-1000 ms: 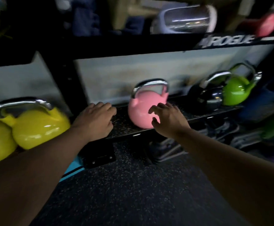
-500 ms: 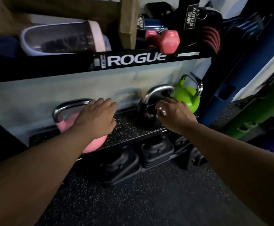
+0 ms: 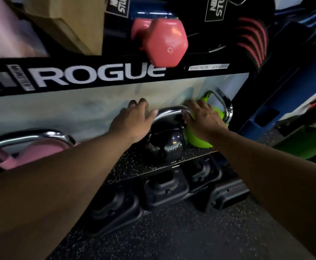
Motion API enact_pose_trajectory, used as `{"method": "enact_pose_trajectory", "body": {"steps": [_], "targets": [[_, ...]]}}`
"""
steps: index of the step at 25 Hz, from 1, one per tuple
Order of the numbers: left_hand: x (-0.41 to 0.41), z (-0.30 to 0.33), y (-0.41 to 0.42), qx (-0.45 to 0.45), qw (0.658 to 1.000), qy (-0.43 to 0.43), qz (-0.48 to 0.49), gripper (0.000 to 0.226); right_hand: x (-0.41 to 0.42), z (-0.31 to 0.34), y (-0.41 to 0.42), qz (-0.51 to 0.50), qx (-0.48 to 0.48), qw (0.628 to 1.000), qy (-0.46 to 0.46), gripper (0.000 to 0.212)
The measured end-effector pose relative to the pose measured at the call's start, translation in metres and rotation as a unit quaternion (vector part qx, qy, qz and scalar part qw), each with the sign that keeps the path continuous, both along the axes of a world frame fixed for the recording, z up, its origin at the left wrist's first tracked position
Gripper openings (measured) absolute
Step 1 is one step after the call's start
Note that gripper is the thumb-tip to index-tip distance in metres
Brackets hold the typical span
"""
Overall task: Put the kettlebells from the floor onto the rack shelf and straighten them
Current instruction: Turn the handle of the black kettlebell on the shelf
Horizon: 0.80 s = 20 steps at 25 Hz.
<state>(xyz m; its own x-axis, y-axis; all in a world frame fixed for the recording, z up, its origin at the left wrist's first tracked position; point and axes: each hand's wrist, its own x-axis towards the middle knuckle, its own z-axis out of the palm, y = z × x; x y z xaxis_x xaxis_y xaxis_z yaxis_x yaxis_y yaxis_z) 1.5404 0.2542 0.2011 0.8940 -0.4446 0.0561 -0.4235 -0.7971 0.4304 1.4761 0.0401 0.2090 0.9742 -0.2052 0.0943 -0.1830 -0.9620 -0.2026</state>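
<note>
Where rack shelf (image 3: 134, 166) runs left to right: pink kettlebell (image 3: 35, 152) at left end; left hand (image 3: 132, 122), fingers spread, touching chrome handle of black kettlebell (image 3: 164, 145); right hand (image 3: 202, 119), fingers loosely apart, on that handle; green kettlebell (image 3: 215, 113) just beside, at right end.

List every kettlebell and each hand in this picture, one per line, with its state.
black kettlebell: upright on shelf, both hands at its handle
green kettlebell: upright on shelf, behind right hand
pink kettlebell: on shelf, untouched
left hand: open, against handle
right hand: open, fingers on handle
</note>
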Motion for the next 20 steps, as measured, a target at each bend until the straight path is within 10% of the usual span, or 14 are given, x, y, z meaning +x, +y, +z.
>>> {"method": "enact_pose_trajectory", "body": {"steps": [10,20], "targets": [[0.003,-0.041,-0.084,-0.138,0.942,0.245,0.185,0.070,0.044,-0.041,-0.027,0.064,0.151,0.984,0.076,0.051],[0.028,-0.057,-0.092,-0.333,0.867,0.238,0.283,0.080,0.040,-0.060,-0.026,0.004,0.370,0.927,0.062,0.048]]}}
